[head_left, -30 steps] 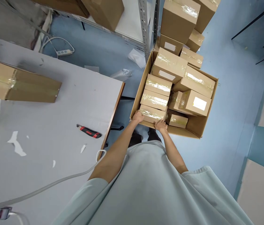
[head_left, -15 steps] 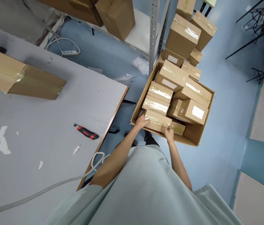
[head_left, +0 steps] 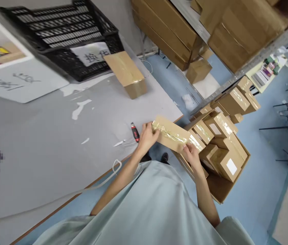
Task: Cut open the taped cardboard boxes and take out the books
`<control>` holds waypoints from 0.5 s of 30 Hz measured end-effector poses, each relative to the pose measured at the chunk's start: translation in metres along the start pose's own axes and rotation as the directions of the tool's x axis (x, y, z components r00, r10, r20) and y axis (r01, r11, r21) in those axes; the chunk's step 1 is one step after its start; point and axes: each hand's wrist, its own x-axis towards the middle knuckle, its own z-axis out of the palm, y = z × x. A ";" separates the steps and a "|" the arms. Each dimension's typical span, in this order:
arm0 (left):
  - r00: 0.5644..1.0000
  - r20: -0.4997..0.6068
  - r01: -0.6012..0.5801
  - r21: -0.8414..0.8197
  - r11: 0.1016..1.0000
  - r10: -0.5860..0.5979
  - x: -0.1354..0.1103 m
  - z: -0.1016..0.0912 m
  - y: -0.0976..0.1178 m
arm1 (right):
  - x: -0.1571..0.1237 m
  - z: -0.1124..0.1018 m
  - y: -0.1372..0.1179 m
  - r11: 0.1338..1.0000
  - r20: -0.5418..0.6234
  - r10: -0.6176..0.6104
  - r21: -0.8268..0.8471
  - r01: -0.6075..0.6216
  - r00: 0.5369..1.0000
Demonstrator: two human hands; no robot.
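I hold a flat taped cardboard parcel (head_left: 172,136) in the air between both hands. My left hand (head_left: 147,136) grips its left end, over the table's edge. My right hand (head_left: 191,153) grips its right end, above the open carton (head_left: 225,190) on the floor. That carton is filled with several similar taped parcels (head_left: 220,127). A red and black utility knife (head_left: 135,132) lies on the grey table (head_left: 44,143) just left of my left hand.
A taped brown box (head_left: 127,73) and a black plastic crate (head_left: 59,37) sit at the table's far side. Shelving with large cartons (head_left: 225,30) stands beyond the floor carton. A white cable (head_left: 108,175) runs along the table's near edge. Blue floor lies to the right.
I have lifted the parcel out of the floor carton and swung it left toward the table. My head has turned up and left, bringing the crate into view.
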 end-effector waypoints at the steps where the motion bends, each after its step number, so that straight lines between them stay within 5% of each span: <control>1: 0.998 -0.055 0.024 0.063 0.998 -0.021 0.010 -0.024 -0.014 | 0.007 0.030 -0.011 0.999 0.103 0.009 0.041 -0.013 0.995; 5: 0.960 -0.239 0.197 0.205 0.959 -0.146 0.051 -0.115 -0.073 | 0.017 0.157 -0.042 0.965 0.472 0.131 0.139 -0.220 0.872; 8: 0.933 -0.311 0.260 0.239 0.935 -0.180 0.083 -0.163 -0.117 | 0.018 0.245 -0.051 0.939 0.605 0.198 0.109 -0.327 0.771; 12: 0.939 -0.243 0.308 0.287 0.907 -0.242 0.118 -0.190 -0.168 | 0.016 0.323 -0.045 0.924 0.643 0.268 0.038 -0.379 0.718; 15: 0.935 -0.135 0.353 0.289 0.890 -0.327 0.127 -0.184 -0.193 | 0.014 0.338 -0.030 0.923 0.639 0.301 -0.009 -0.384 0.708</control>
